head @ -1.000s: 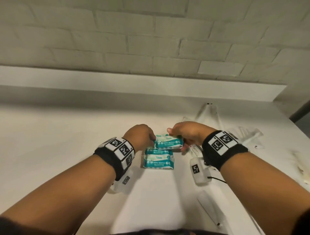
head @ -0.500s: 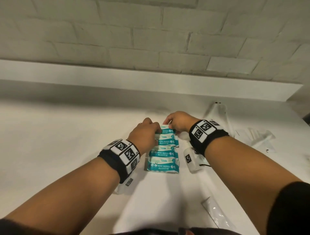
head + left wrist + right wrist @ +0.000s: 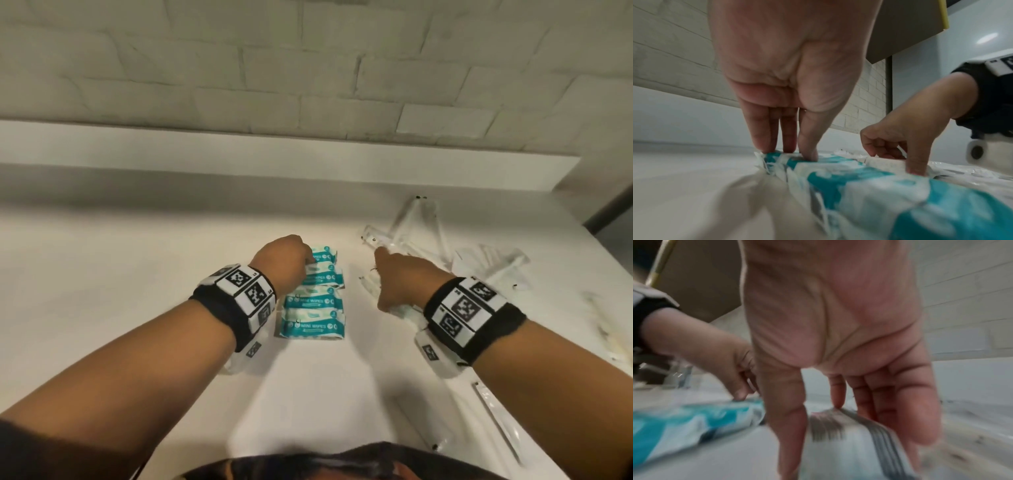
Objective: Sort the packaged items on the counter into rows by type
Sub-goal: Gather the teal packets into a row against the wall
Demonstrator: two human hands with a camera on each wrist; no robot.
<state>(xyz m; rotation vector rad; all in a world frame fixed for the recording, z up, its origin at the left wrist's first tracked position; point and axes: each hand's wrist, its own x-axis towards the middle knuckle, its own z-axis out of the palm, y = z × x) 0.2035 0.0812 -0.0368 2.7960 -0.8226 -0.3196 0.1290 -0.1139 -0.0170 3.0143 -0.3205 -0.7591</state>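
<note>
Several teal and white mini wipes packs [image 3: 313, 325] lie in a column on the white counter [image 3: 137, 274]. My left hand [image 3: 301, 262] is at the column's far end, its straight fingers [image 3: 789, 146] pressing down on the far pack [image 3: 818, 162]. To the right of the column, my right hand [image 3: 387, 277] reaches into clear-wrapped packets. Its thumb and fingers [image 3: 904, 418] pinch a clear packet with grey stripes [image 3: 838, 443]. The head view hides that packet under the hand.
A loose heap of clear-wrapped packets [image 3: 489, 263] lies at the back right, some long ones [image 3: 421, 219] pointing to the wall. More long clear packets [image 3: 496, 418] lie near the front right edge. A low white ledge [image 3: 274, 150] and a brick wall stand behind.
Both hands carried a wipes pack to the far end of the column and set it down. The right hand then moved right onto the clear packets; the left stayed on the far packs.
</note>
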